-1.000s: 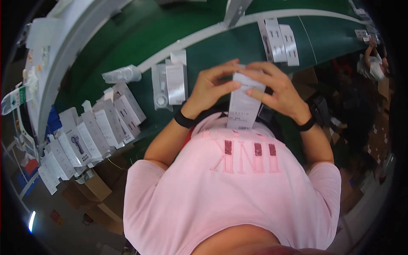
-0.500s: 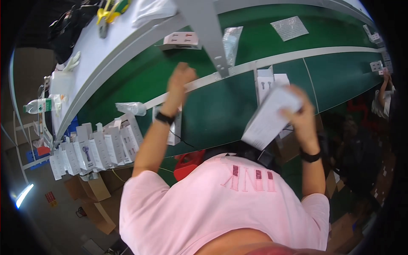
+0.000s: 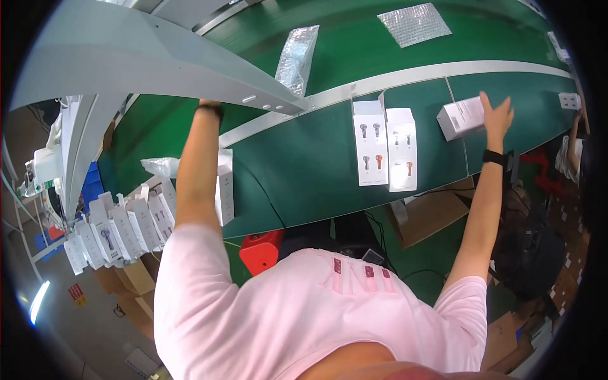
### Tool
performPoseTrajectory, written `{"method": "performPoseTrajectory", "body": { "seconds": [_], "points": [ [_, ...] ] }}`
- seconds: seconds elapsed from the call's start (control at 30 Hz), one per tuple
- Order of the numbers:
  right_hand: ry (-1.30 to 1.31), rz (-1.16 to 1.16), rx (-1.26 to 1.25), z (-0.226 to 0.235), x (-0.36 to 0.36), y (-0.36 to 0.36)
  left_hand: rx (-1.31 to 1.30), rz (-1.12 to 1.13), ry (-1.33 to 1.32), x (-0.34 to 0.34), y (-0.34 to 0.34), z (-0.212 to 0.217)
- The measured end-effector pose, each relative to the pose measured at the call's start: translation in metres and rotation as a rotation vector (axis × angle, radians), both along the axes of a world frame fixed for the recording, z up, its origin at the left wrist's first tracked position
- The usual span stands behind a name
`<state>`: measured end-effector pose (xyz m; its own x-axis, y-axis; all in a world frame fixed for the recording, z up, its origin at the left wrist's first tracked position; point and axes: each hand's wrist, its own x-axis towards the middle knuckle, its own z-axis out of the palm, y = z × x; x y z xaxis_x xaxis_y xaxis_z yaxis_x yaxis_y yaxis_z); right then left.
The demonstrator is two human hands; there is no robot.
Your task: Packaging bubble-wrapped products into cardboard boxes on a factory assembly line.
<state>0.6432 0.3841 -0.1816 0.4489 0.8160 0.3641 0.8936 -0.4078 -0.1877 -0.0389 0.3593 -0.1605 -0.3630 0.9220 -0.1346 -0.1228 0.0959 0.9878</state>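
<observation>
At the right of the bench, my right hand (image 3: 498,116) has its fingers spread at the end of a white carton (image 3: 461,118) that rests on the green surface. My left hand (image 3: 209,103) reaches far over the bench; the grey metal beam covers nearly all of it, fingers included. Between my arms, two white boxes printed with small device pictures, a left one (image 3: 369,147) and a right one (image 3: 403,155), lie side by side. Another white box (image 3: 224,193) stands beside my left forearm.
A row of open white boxes (image 3: 123,231) lines the left end. The grey beam (image 3: 158,63) crosses the upper left. A bubble-wrap pouch (image 3: 297,60) and a bubble-wrap sheet (image 3: 415,25) lie on the far green strip. A red stool (image 3: 261,250) stands below the bench. Another person's arm (image 3: 575,130) shows far right.
My right hand has carried the carton rightward, set it down on the bench and spread its fingers. My left hand has gone behind the beam. The whole view has shifted.
</observation>
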Motion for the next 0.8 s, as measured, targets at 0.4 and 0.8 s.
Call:
{"method": "performPoseTrajectory", "body": {
  "seconds": [0.4,0.8],
  "points": [
    [-0.271,1.661,0.137,-0.032,-0.425,0.078,-0.522,-0.542,0.497,0.229,-0.223,0.034],
    [1.176,1.050,-0.394,0.123,-0.206,0.033,-0.034,-0.395,0.173,0.268,-0.149,0.104]
  ]
}}
